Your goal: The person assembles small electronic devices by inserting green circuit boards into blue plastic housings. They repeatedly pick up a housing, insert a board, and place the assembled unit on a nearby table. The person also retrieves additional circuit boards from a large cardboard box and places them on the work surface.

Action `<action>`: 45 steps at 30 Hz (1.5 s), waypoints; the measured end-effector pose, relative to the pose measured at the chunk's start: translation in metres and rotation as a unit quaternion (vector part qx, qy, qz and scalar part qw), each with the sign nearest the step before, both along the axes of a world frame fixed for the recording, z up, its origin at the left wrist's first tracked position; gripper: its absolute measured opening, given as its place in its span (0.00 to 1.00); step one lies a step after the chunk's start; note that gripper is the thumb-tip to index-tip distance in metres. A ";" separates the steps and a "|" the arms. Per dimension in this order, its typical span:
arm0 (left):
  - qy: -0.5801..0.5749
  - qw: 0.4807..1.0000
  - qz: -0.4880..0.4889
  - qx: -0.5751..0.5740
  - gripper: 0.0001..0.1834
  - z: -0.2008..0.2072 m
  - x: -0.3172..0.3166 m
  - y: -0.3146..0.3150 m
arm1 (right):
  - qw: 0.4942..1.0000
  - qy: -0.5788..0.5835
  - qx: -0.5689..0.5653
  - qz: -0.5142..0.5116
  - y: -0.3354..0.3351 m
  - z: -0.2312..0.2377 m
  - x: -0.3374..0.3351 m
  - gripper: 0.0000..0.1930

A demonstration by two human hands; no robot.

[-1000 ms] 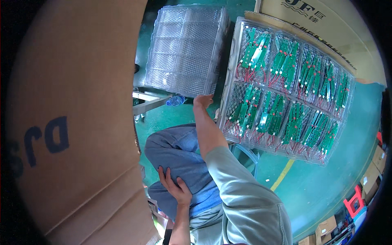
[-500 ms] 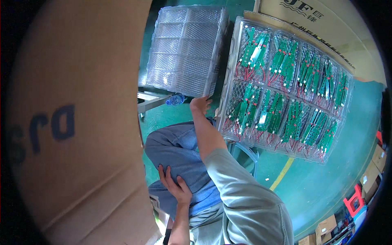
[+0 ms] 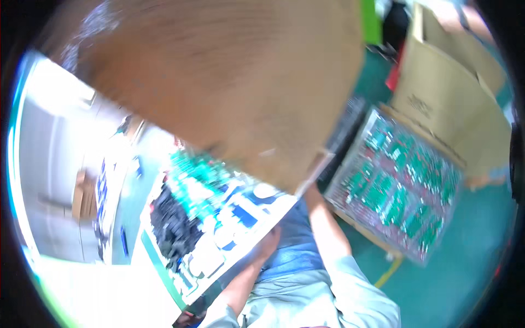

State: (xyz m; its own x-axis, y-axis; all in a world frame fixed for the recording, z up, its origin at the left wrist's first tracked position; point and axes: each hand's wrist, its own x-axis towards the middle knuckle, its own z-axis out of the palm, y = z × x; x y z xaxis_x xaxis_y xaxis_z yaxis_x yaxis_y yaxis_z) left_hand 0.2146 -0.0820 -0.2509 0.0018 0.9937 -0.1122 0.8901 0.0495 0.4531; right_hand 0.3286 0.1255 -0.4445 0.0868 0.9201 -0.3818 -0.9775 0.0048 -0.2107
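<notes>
The picture is smeared by motion. My left hand [image 3: 269, 243] is by the front edge of a white worktable [image 3: 240, 232], over my lap; its fingers are blurred. My right hand [image 3: 313, 194] reaches forward past the table's corner, mostly hidden at the lower edge of a large cardboard box [image 3: 235, 71], so its fingers do not show. To the right of that arm lies a clear plastic compartment tray [image 3: 350, 210] filled with green circuit boards [image 3: 377, 194] with red wires. A dark strip, perhaps the stacked clear trays, shows between box and tray.
On the worktable lie a heap of green boards [image 3: 199, 175], a black pile of small parts [image 3: 172, 224] and blue and white items. An open cardboard carton [image 3: 448, 98] stands behind the tray. Another person's arm [image 3: 473, 22] shows at the top right.
My view has swung left, bringing the worktable into sight. My left hand has left my knee for the table edge. My right hand is now mostly hidden by the cardboard box.
</notes>
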 end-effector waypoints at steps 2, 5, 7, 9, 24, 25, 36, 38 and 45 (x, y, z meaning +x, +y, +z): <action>-0.010 1.000 0.020 -0.012 0.26 -0.015 0.001 -0.014 | 0.961 -0.259 0.092 0.011 -0.062 0.070 0.035 0.24; -0.046 0.995 -0.083 0.017 0.23 0.001 0.028 -0.017 | 0.889 -0.455 0.043 -0.020 -0.115 0.126 0.073 0.19; -0.290 0.948 -0.131 -0.015 0.20 0.041 0.046 -0.032 | 0.849 -0.527 0.007 0.031 -0.146 0.148 0.096 0.18; -0.254 0.927 -0.273 0.046 0.18 0.078 0.055 -0.047 | 0.798 -0.602 0.035 0.002 -0.165 0.145 0.123 0.16; -0.305 0.881 -0.281 0.228 0.11 0.250 -0.131 -0.084 | 0.513 -0.788 0.340 0.012 -0.227 0.362 0.040 0.04; -0.274 0.889 -0.265 0.255 0.10 0.250 -0.144 -0.083 | 0.497 -0.788 0.362 0.001 -0.218 0.372 0.027 0.04; -0.157 0.939 -0.072 0.296 0.08 0.246 -0.246 -0.072 | 0.305 -0.821 0.482 -0.008 -0.104 0.435 -0.090 0.12; -0.168 0.940 -0.054 0.292 0.08 0.242 -0.257 -0.063 | 0.263 -0.840 0.475 -0.004 -0.091 0.444 -0.102 0.15; -0.160 0.944 -0.010 0.287 0.09 0.235 -0.277 -0.041 | 0.245 -0.883 0.397 0.056 -0.049 0.446 -0.102 0.16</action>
State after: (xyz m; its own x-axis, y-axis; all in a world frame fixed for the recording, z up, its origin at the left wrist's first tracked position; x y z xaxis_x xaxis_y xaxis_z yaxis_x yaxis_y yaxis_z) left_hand -0.0625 -0.1234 -0.0157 -0.0354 0.8896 0.4554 0.7016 -0.3023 0.6453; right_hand 0.2267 0.0762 0.0013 -0.5709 0.6779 0.4632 0.6301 0.7234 -0.2821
